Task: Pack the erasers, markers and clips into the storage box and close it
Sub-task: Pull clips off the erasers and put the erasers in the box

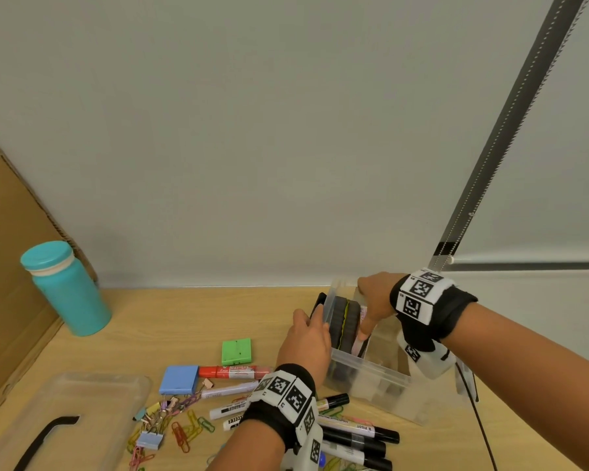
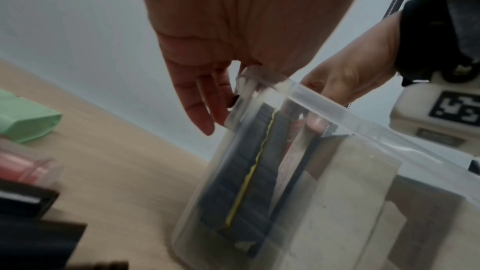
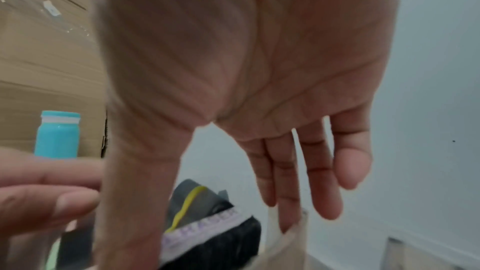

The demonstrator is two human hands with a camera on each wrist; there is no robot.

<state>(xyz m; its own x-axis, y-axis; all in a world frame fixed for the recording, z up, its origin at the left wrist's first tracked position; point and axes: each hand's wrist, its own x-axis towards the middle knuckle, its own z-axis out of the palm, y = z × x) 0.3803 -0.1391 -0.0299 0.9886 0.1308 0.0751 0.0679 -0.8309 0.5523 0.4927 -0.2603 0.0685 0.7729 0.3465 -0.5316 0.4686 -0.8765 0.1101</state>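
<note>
The clear storage box (image 1: 371, 372) stands at the right of the table. Several dark felt erasers (image 1: 346, 321) stand on edge at its left end, seen through the wall (image 2: 249, 171). My left hand (image 1: 306, 334) lies with straight fingers (image 2: 205, 110) against the outside of the box's left wall. My right hand (image 1: 371, 307) reaches over the box with its thumb pressing down on a pink-labelled eraser (image 3: 205, 225) and its fingers (image 3: 319, 182) straight by the far rim. A green eraser (image 1: 236, 351), a blue eraser (image 1: 180, 379), markers (image 1: 235, 371) and loose clips (image 1: 184, 426) lie on the table.
The box's clear lid (image 1: 72, 419) with a black handle lies at the front left. A teal bottle (image 1: 68, 290) stands at the back left beside a cardboard sheet (image 1: 7, 266). More black-capped markers (image 1: 357, 433) lie by my left wrist. A wall is close behind the box.
</note>
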